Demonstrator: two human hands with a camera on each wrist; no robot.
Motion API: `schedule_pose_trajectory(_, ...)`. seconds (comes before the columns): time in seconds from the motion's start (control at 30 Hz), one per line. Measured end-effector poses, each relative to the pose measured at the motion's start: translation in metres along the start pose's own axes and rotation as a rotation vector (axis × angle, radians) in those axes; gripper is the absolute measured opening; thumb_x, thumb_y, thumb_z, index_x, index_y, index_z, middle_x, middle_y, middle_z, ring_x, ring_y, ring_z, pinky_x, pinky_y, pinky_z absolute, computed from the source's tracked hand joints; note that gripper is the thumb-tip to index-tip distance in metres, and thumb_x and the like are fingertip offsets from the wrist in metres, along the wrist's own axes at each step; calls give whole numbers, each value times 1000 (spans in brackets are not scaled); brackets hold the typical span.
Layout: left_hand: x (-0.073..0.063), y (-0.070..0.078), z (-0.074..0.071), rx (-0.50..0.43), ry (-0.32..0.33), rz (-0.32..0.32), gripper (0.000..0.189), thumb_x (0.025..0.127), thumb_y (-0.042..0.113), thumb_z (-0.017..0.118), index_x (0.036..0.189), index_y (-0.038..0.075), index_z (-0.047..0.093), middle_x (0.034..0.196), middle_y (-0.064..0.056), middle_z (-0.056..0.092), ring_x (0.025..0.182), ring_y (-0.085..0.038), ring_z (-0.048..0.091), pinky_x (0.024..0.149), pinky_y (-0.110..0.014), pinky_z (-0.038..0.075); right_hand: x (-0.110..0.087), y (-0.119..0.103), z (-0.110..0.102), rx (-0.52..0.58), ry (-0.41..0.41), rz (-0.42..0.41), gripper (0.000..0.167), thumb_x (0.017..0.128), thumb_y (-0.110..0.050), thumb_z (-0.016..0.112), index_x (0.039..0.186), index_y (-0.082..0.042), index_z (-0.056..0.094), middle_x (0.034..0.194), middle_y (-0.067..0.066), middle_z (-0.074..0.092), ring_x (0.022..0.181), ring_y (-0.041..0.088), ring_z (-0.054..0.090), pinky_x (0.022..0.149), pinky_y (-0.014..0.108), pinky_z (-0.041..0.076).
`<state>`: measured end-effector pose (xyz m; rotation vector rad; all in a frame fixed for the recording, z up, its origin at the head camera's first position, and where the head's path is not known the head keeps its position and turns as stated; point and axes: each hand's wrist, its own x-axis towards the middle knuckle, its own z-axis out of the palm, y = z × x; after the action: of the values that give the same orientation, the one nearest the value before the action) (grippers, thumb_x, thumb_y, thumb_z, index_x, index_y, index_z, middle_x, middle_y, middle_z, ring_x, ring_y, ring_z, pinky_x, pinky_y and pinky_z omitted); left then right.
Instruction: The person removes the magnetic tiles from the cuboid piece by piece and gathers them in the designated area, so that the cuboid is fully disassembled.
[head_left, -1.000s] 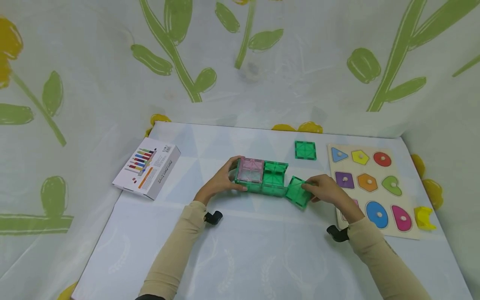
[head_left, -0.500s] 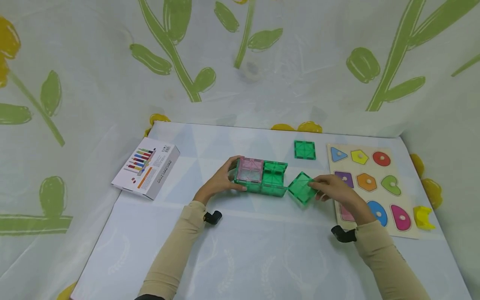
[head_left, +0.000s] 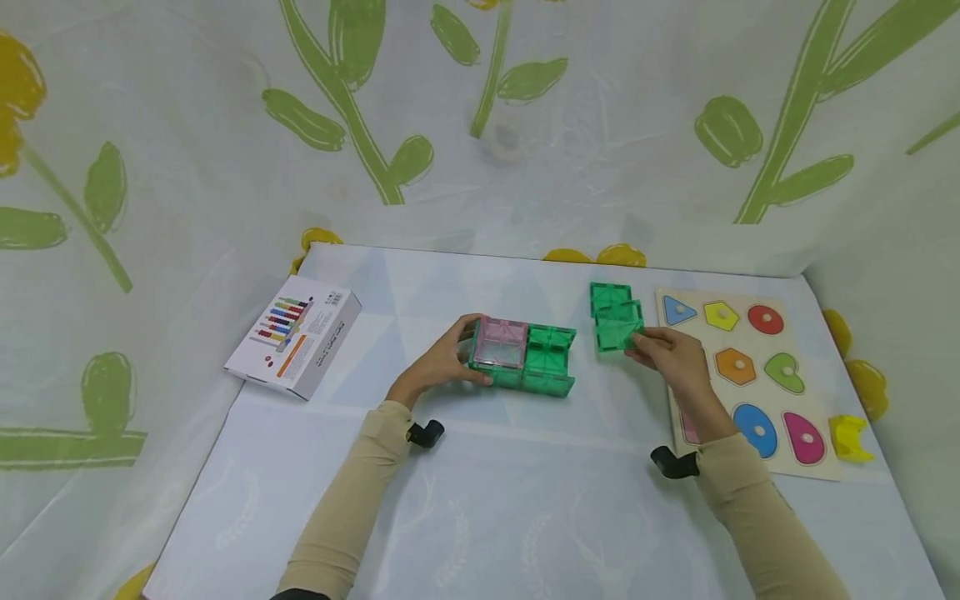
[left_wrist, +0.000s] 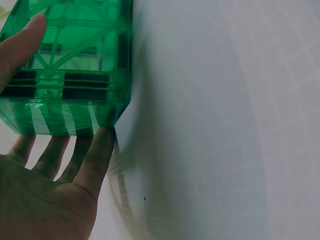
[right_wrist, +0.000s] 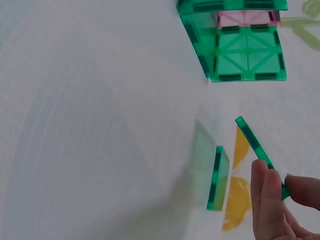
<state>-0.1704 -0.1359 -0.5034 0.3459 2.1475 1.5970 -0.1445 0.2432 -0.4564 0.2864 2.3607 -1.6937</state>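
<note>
Green tile (head_left: 618,332) now nearer its flat twin (head_left: 608,293), box print (head_left: 293,337) illegible

The person's right hand (head_left: 671,360) has travelled away across the table from the person, carrying the pinched green translucent square plastic tile (head_left: 619,332). A second ago that tile met the near right corner of the green-and-pink translucent plastic tile block (head_left: 547,354), and half a second ago it stood turned like a diamond just beside it. Now it is apart from the block, squared up, and overlaps in the head view the loose green square tile (head_left: 609,293). The hand now hides the purple square on the pale puzzle board (head_left: 759,393).
</note>
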Motion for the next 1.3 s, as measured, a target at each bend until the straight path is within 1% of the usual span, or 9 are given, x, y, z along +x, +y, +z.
schedule_pose_trajectory(0.17, 0, 0, -1, 1, 5, 0, 108, 67, 5, 92, 153, 26, 30, 161, -9, 31, 153, -34, 26, 122, -54, 35, 8, -3, 10, 112, -23, 48, 57, 103, -20, 56, 147, 12, 39, 95, -14, 64, 82, -7, 70, 87, 16, 58)
schedule_pose_trajectory(0.3, 0, -1, -1, 3, 4, -6, 108, 67, 7, 92, 153, 26, 29, 162, -9, 30, 154, -34, 24, 123, -54, 33, 16, -7, 20, 193, -24, 100, 56, 101, -22, 60, 144, 10, 42, 95, -11, 64, 80, -5, 71, 86, 15, 57)
schedule_pose_trajectory(0.5, 0, -5, -1, 9, -5, -8, 109, 69, 8, 92, 155, 25, 27, 163, -8, 27, 156, -33, 20, 123, -53, 32, 28, -14, 38, 261, 70, 71, 39, 98, -20, 66, 125, 6, 56, 82, -13, 69, 73, -2, 72, 81, 15, 59)
schedule_pose_trajectory(0.6, -1, -5, 0, 7, -4, -5, 108, 69, 7, 91, 155, 25, 27, 164, -8, 27, 156, -33, 20, 123, -53, 32, 38, -14, 46, 296, 118, 56, 34, 96, -18, 67, 121, 3, 59, 77, -13, 70, 70, -2, 72, 81, 17, 59)
schedule_pose_trajectory(0.67, -1, -5, 0, 10, -3, -8, 108, 69, 7, 91, 154, 25, 27, 163, -7, 28, 156, -32, 21, 123, -53, 33, 45, -13, 52, 291, 146, 54, 35, 96, -19, 68, 121, 4, 60, 75, -14, 69, 68, -2, 72, 80, 17, 60)
schedule_pose_trajectory(0.87, -3, -4, 0, 15, -5, -9, 108, 69, 7, 91, 154, 25, 27, 163, -8, 29, 156, -32, 22, 123, -52, 33, 62, -10, 67, 149, 185, 49, 40, 96, -23, 68, 123, 5, 61, 74, -15, 67, 67, -1, 70, 76, 16, 60)
schedule_pose_trajectory(0.93, -3, -4, 0, 12, -8, -6, 108, 69, 7, 91, 154, 25, 27, 163, -8, 29, 156, -32, 22, 123, -52, 34, 65, -10, 72, 126, 198, 45, 40, 96, -25, 68, 123, 5, 62, 76, -14, 67, 67, -1, 70, 75, 15, 60)
schedule_pose_trajectory(1.13, -1, -4, 0, 12, -12, 3, 108, 69, 8, 92, 154, 26, 27, 163, -7, 28, 156, -32, 22, 123, -53, 33, 74, -9, 80, 130, 274, 37, 36, 96, -25, 68, 120, 2, 64, 77, -11, 67, 65, 0, 70, 72, 14, 59)
schedule_pose_trajectory(1.3, -2, -5, 0, 28, -6, -6, 109, 69, 9, 92, 154, 27, 27, 164, -6, 28, 156, -31, 21, 123, -53, 32, 78, -8, 82, 136, 296, 46, 37, 96, -25, 68, 119, 3, 65, 75, -11, 67, 62, -1, 69, 69, 14, 59)
